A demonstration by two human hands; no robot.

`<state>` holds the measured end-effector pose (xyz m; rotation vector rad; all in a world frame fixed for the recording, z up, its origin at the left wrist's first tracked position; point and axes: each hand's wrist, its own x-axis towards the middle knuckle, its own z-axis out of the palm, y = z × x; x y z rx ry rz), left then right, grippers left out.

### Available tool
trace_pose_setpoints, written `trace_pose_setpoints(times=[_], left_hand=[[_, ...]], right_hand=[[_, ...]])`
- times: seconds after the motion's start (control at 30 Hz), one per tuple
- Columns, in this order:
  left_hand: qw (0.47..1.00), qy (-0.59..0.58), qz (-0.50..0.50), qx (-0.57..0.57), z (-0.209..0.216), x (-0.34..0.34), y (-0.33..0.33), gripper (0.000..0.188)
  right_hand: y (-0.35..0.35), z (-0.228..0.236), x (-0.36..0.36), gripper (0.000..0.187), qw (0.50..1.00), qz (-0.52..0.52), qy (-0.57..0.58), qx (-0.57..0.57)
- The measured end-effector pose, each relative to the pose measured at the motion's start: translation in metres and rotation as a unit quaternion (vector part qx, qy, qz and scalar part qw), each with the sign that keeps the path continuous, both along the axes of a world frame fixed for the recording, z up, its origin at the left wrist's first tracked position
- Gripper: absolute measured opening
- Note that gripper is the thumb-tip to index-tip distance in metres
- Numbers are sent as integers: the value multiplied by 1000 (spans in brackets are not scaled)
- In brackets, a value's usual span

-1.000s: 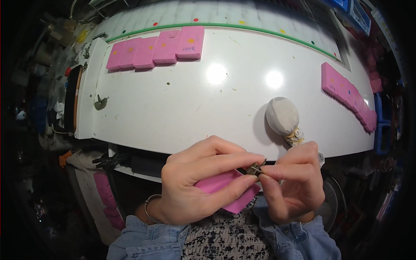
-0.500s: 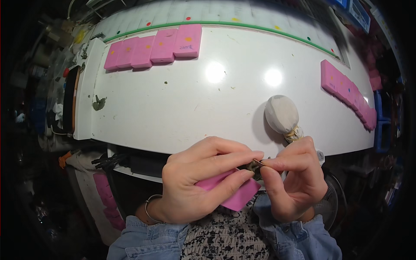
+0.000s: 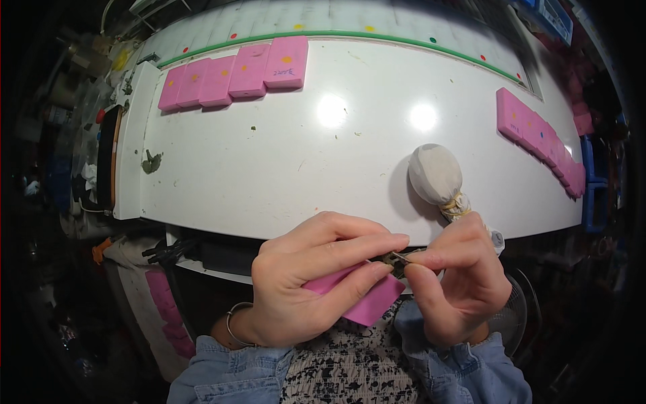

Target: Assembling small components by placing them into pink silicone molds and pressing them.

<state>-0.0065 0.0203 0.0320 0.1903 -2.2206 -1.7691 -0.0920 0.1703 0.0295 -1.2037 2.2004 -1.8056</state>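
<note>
My left hand [image 3: 316,279] is closed around a pink block [image 3: 377,301], held above my lap in front of the table edge. Its fingertips are pressed near a small, dark, greenish clump [image 3: 397,259] at the block's far end. There my right hand [image 3: 461,286] pinches a small, thin, pointed piece [image 3: 402,257] between thumb and forefinger. Fingers hide most of the block and the piece, so I cannot make out its kind. Just beyond my right hand, a round white cloth bundle [image 3: 436,174] tied with yellowish bands lies on the table.
On the white table [image 3: 282,168], a row of pink blocks [image 3: 286,62] lies at the back left, another [image 3: 538,138] at the right. A green rail [image 3: 336,34] borders a pale belt with coloured dots. A fan [image 3: 515,310] stands low at the right.
The dots on the belt have shifted left. My right fingertips have tilted the thin piece slightly; both hands stay at nearly the same place. The view has shifted a little.
</note>
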Motion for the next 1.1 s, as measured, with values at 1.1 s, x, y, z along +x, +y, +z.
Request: trace_pose_setpoints(times=[1.1], left_hand=[[877, -176, -117, 432, -4, 1, -11, 25]], right_hand=[[3, -2, -1, 32, 996, 14, 87, 33]])
